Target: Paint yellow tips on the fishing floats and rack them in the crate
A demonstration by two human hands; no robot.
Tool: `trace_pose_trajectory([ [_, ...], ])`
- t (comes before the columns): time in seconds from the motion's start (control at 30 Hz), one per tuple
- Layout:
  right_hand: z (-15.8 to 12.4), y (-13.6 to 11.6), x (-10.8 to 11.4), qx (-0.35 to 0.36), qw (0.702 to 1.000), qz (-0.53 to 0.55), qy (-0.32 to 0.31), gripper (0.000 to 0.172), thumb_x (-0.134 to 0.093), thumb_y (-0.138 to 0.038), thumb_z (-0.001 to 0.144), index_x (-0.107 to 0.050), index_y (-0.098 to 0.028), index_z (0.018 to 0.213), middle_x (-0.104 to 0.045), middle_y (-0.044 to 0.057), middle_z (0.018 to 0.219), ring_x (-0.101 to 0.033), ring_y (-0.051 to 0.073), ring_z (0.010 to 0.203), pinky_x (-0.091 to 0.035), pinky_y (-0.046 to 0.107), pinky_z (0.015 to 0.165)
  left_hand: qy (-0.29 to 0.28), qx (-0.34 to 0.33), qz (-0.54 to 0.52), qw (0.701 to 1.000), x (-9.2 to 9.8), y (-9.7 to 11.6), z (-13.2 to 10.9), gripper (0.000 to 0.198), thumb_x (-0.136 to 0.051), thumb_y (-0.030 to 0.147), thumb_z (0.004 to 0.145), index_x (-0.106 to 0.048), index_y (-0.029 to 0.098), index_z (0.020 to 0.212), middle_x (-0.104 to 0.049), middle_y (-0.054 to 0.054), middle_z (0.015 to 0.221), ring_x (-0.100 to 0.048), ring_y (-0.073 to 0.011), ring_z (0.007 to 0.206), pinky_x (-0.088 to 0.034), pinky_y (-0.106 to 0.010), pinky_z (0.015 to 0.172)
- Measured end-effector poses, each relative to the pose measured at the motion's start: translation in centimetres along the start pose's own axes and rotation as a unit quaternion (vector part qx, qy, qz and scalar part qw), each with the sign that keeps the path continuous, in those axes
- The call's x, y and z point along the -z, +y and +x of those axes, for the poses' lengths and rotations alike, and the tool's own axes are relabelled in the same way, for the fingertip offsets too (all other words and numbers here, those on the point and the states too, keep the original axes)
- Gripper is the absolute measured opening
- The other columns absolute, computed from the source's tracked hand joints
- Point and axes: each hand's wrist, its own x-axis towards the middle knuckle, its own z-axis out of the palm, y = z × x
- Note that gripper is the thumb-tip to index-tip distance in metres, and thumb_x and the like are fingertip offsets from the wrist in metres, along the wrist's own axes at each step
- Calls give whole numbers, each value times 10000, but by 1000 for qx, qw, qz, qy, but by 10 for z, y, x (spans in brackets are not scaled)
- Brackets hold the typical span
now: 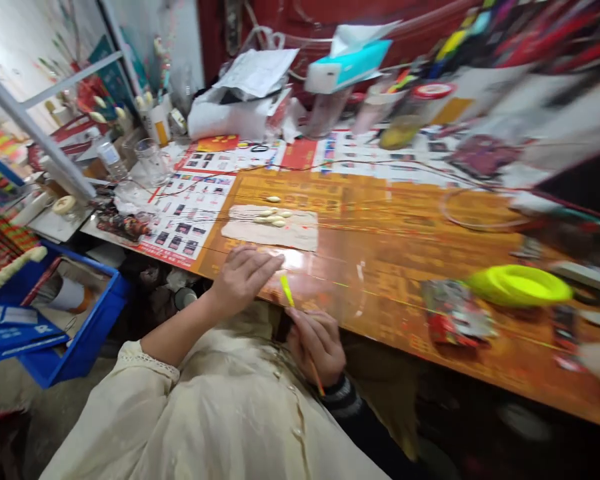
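My left hand (243,277) rests at the near edge of the orange table (380,267), fingers curled together and pointing right, their tips touching the top of a thin yellow-tipped stick (287,291). My right hand (317,343) sits just below the table edge, closed round the lower part of that stick, whose orange end pokes out under the wrist. Beyond my hands lies a pale cloth or paper sheet (273,230) with several small cream-coloured buds (274,217) on it. A thin thread runs across the table from there to the right.
A neon yellow ring-shaped thing (517,285) and a red packet (455,313) lie at the right. Printed picture sheets (190,213), glass jars, a tissue box (347,63) and white bags crowd the back. A blue crate (70,313) stands on the floor at the left.
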Motion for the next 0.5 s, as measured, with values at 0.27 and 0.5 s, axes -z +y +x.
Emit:
trace_pose_trajectory([
  [0.27, 3, -2, 0, 32, 998, -16, 51, 662, -660, -51, 804, -559, -259, 1424, -762, 58, 819, -706, 213, 691, -616, 343, 697, 16, 125, 240, 963, 130, -58, -33, 213, -603, 348, 971, -690, 251, 1140, -761, -29, 982, -640, -186, 955, -452, -409, 967],
  [0.5, 11, -3, -3, 38, 995, -10, 87, 704, -651, -72, 758, -570, -319, 1413, -735, 35, 669, -664, 210, 535, -595, 334, 551, 126, 292, 372, 872, 276, -138, -126, 340, -468, 484, 1012, -629, 194, 938, -663, -80, 935, -615, -193, 936, -457, -361, 913],
])
